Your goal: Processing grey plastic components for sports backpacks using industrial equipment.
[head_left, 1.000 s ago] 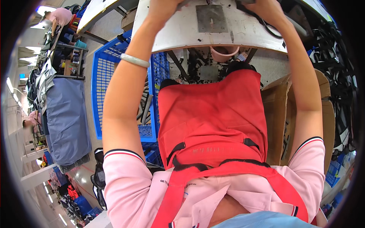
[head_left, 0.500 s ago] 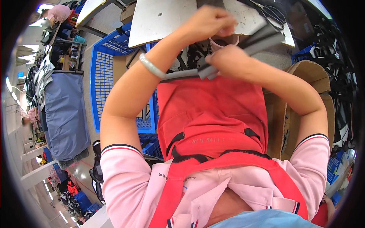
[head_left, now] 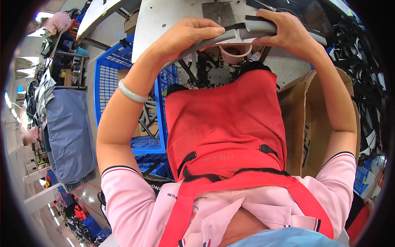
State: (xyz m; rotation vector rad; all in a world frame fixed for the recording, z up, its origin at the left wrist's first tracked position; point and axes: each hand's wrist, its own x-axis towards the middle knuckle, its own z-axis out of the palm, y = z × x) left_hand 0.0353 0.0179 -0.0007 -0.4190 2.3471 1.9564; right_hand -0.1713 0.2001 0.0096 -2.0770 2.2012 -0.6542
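Observation:
A bent grey strip with black edging stretches between my two hands, above the near edge of the white table. It looks flexible, like a length of binding or padded strap. At its left part my left hand pinches it between thumb and fingers. My right hand grips the right part, with the thumb below and the fingers over the top. One stretch of strip trails past my left wrist, and another passes behind my right hand. A red apron covers my lap.
Under the table edge sits a pink bucket with dark contents. A blue plastic crate stands to my left, a cardboard box to my right. Far left are a blue-grey covered stack and another person. Black straps hang at right.
My hands have moved apart, the left one leftward and nearer, the right one to the right and farther. The strip, bunched near my right hand before, is now drawn out between both.

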